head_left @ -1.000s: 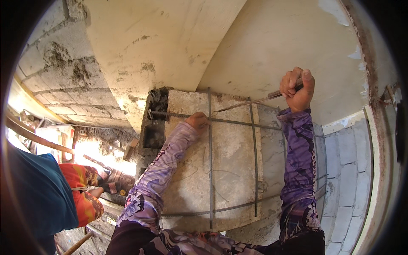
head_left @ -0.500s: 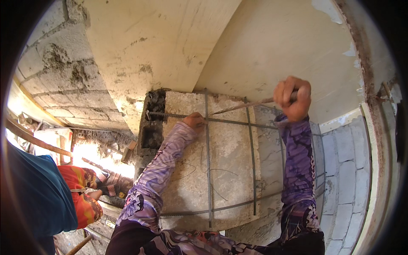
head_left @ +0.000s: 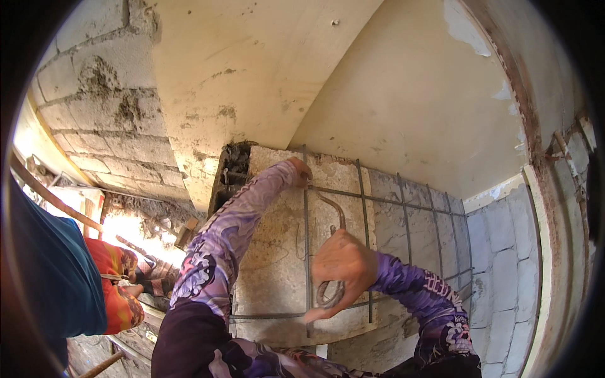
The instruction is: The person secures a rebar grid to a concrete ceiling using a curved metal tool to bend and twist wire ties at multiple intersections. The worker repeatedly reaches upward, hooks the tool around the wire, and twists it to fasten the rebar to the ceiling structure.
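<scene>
Nearest, 1 of 2 crossbars (head_left: 265, 315) of the rebar spans the pale slab (head_left: 271, 236); just beyond, the R hand (head_left: 343, 261), a bit blurred, is wrapped round 1 bent metal rod (head_left: 342, 216) near its looped end, prob. for leverage, w/ the tip toward the far L. There the L hand (head_left: 302, 171) sits where the far crossbar (head_left: 384, 200) meets the leftmost of 5+ near-to-far bars (head_left: 307, 246), prob. steadying it; grip's partly hidden, can't tell if pinched.
</scene>
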A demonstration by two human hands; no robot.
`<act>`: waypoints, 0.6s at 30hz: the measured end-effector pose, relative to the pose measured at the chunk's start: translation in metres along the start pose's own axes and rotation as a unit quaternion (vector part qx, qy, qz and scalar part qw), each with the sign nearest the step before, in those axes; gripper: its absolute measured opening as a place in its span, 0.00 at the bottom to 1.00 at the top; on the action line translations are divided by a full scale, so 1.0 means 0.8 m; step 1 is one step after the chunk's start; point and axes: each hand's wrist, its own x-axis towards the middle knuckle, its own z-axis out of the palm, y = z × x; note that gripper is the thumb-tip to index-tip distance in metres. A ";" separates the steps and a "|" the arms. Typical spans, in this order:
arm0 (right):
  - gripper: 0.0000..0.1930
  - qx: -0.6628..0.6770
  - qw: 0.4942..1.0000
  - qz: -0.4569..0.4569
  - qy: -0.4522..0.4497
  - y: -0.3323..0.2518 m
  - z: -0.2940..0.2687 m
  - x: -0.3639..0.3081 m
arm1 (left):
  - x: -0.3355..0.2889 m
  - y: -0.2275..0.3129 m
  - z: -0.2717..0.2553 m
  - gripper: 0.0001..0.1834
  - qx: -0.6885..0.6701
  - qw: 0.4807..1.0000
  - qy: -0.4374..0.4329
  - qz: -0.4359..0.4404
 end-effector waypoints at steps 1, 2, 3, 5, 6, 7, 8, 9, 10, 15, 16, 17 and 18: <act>0.27 -0.003 1.000 0.003 0.002 -0.002 0.009 0.001 | 0.002 -0.005 -0.002 0.11 -0.027 1.000 -0.006 0.004; 0.26 -0.003 1.000 0.009 -0.016 -0.002 0.008 0.001 | 0.004 -0.012 -0.002 0.11 -0.057 0.998 -0.009 -0.006; 0.26 0.004 1.000 0.010 -0.015 0.000 0.004 0.001 | 0.006 -0.017 0.001 0.13 -0.085 0.996 -0.015 0.015; 0.25 0.034 0.999 0.008 0.030 0.007 -0.010 0.002 | 0.009 -0.027 0.007 0.15 -0.132 0.990 -0.040 0.006; 0.24 0.055 0.996 0.005 0.067 0.016 -0.029 0.000 | 0.012 -0.029 0.009 0.14 -0.145 0.988 -0.051 -0.001; 0.22 0.066 0.993 0.024 0.098 0.025 -0.053 -0.002 | 0.015 -0.030 0.009 0.13 -0.142 0.987 -0.076 -0.028; 0.21 0.071 0.989 0.042 0.124 0.033 -0.076 -0.004 | 0.018 -0.030 0.008 0.13 -0.135 0.984 -0.099 -0.054; 0.20 0.092 0.985 0.053 0.139 0.039 -0.091 -0.008 | 0.019 -0.028 0.008 0.14 -0.152 0.983 -0.090 -0.047; 0.20 0.115 0.979 0.062 0.154 0.045 -0.102 -0.013 | 0.019 -0.024 0.006 0.15 -0.170 0.981 -0.080 -0.041; 0.18 0.182 0.914 0.125 0.341 0.069 -0.124 -0.027 | 0.003 0.001 0.018 0.15 -0.180 0.983 0.023 -0.009; 0.18 0.179 0.869 0.181 0.425 0.073 -0.128 -0.026 | -0.001 0.006 0.023 0.15 -0.178 0.983 0.051 0.004; 0.19 0.184 0.819 0.219 0.497 0.076 -0.134 -0.023 | -0.004 0.009 0.027 0.15 -0.176 0.981 0.080 0.019; 0.20 0.190 0.773 0.240 0.556 0.078 -0.140 -0.020 | -0.007 0.012 0.031 0.15 -0.184 0.979 0.090 0.002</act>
